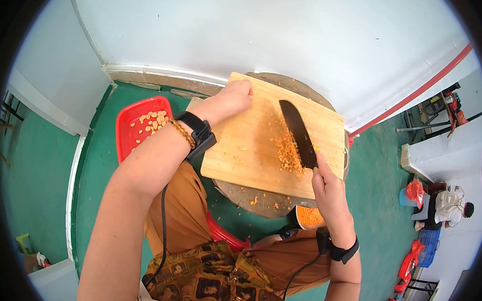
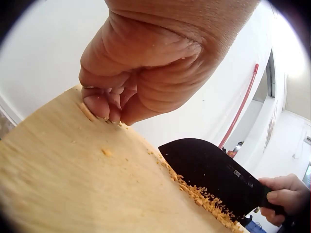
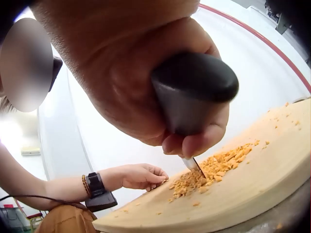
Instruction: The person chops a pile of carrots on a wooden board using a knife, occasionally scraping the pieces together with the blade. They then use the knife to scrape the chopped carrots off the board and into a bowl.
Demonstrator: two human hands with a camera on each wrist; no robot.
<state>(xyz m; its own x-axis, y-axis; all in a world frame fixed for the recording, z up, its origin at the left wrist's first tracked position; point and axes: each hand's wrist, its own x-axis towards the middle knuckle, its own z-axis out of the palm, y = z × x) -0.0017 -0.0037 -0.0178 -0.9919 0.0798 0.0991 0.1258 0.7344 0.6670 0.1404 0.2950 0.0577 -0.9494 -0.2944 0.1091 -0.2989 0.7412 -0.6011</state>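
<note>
My right hand [image 1: 329, 186] grips the handle of a black-bladed kitchen knife [image 1: 299, 132]. The blade stands on edge on the wooden cutting board [image 1: 236, 142], along a heap of finely chopped orange bits [image 1: 287, 152]. At the board's far left side, my left hand [image 1: 236, 100] is bent down with its fingers curled. In the left wrist view its fingertips pinch at a small orange piece [image 2: 88, 112] on the wood, mostly hidden by the fingers. The knife handle's black butt [image 3: 197, 80] shows in the right wrist view.
Under the board is a round wooden block [image 1: 250, 199] with scattered crumbs. A red basin [image 1: 126, 120] with orange pieces stands on the left; a bowl of chopped orange bits [image 1: 309, 216] is below the board's near edge. The white wall [image 1: 255, 34] rises close behind.
</note>
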